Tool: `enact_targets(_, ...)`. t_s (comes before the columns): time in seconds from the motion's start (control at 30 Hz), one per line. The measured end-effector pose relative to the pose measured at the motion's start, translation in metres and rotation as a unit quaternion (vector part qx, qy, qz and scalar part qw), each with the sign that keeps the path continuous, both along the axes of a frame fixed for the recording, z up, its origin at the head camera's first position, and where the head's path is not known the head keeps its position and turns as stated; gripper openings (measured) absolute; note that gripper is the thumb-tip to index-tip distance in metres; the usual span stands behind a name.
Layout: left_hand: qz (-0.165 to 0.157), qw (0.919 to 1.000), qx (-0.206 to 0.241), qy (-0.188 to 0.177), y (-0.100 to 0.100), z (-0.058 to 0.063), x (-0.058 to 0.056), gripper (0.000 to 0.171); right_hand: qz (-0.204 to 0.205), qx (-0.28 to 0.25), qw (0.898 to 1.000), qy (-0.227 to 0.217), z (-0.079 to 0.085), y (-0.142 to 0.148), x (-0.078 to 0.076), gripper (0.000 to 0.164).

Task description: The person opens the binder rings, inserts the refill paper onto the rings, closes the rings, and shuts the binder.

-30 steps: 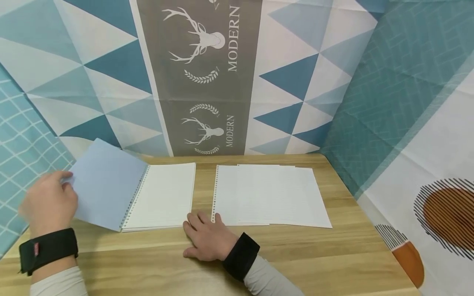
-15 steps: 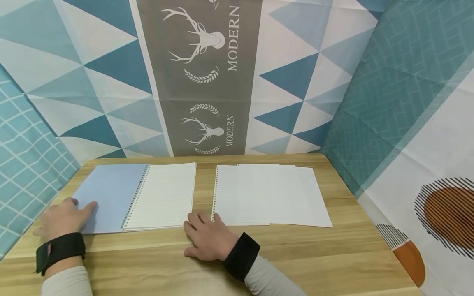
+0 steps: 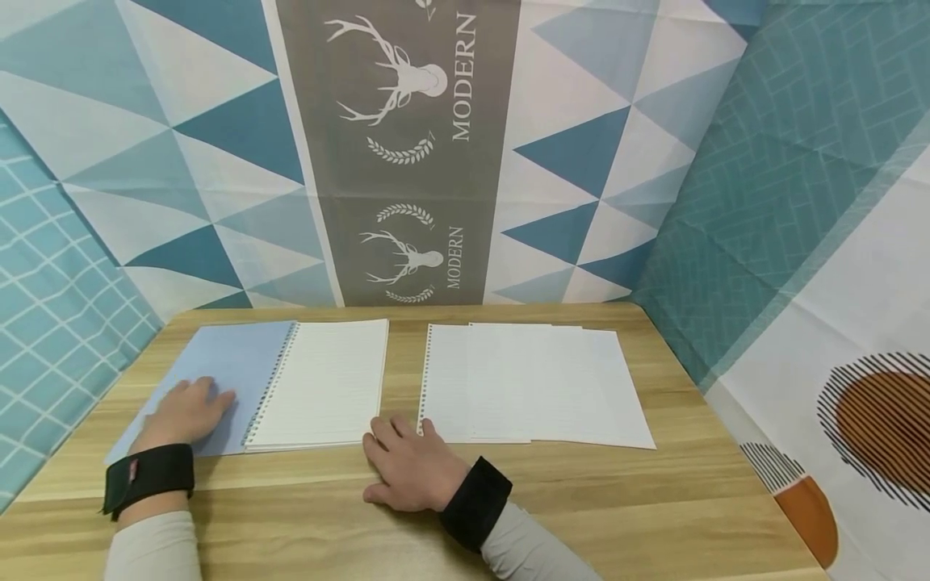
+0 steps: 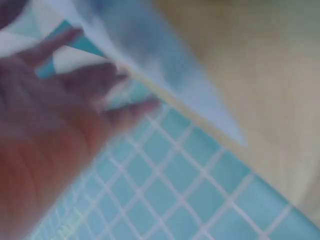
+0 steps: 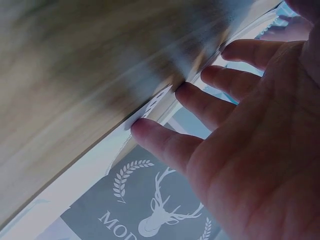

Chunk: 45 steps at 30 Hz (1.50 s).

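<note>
Blue cover [image 3: 236, 355] of spiral nbk [image 3: 330, 383], part-raised a sec ago, now lies flat on table [image 3: 327, 524], so nbk's prob. fully open. L hand [image 3: 178, 415] over cover, fingers spread, contact unclear; R hand [image 3: 410, 468] btwn nbk & loose sheets [image 3: 538, 383], fingers spread, nothing pinched. No containers in view.

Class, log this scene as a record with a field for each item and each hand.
Notebook: lies open, lined page showing
Cover: blue, folded out left of the page
Sheets: white, overlapping, right of the notebook
Left hand: over the cover, contact unclear
Right hand: palm down, by the near corners of notebook and sheets
Table: wood-grained
Backdrop: blue, white and grey pattern
</note>
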<state>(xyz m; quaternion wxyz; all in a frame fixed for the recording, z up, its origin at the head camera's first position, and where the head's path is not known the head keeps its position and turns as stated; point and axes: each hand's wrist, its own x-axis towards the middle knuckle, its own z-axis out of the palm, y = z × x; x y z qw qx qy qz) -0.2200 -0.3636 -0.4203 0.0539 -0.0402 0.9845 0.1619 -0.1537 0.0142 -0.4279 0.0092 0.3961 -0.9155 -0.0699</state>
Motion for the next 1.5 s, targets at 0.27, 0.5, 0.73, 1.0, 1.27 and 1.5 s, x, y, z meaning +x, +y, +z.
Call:
enact_targets(0.27, -0.130, 0.9915, 0.010, 0.004, 0.041, -0.001, -0.015, 0.066, 0.002, -0.006, 1.000, -0.010, -0.001, 0.002, -0.003, 0.069)
enact_targets(0.5, -0.139, 0.9901, 0.018, 0.001, 0.044, -0.001, -0.013, 0.068, 0.009, -0.020, 1.000, -0.020, -0.002, 0.004, -0.007, 0.065)
enact_targets(0.73, -0.144, 0.9895, 0.005, 0.004, 0.048, -0.001, -0.014, 0.065, 0.004, -0.023, 0.999, -0.031, 0.002, 0.008, -0.010, 0.071)
enact_targets(1.0, -0.163, 0.9864, 0.005, -0.025, 0.065, 0.008, -0.014, 0.062, -0.016, -0.049, 0.994, -0.093, 0.012, 0.021, -0.021, 0.049)
enact_targets(1.27, -0.153, 0.9874, -0.003, -0.041, 0.093, 0.006, -0.016, 0.066, -0.048, -0.086, 0.979, -0.178, 0.023, 0.039, -0.033, 0.034)
enact_targets(1.5, -0.130, 0.9892, -0.031, -0.060, 0.127, 0.011, -0.012, 0.067, -0.078, -0.118, 0.962, -0.234, 0.033, 0.057, -0.042, 0.041)
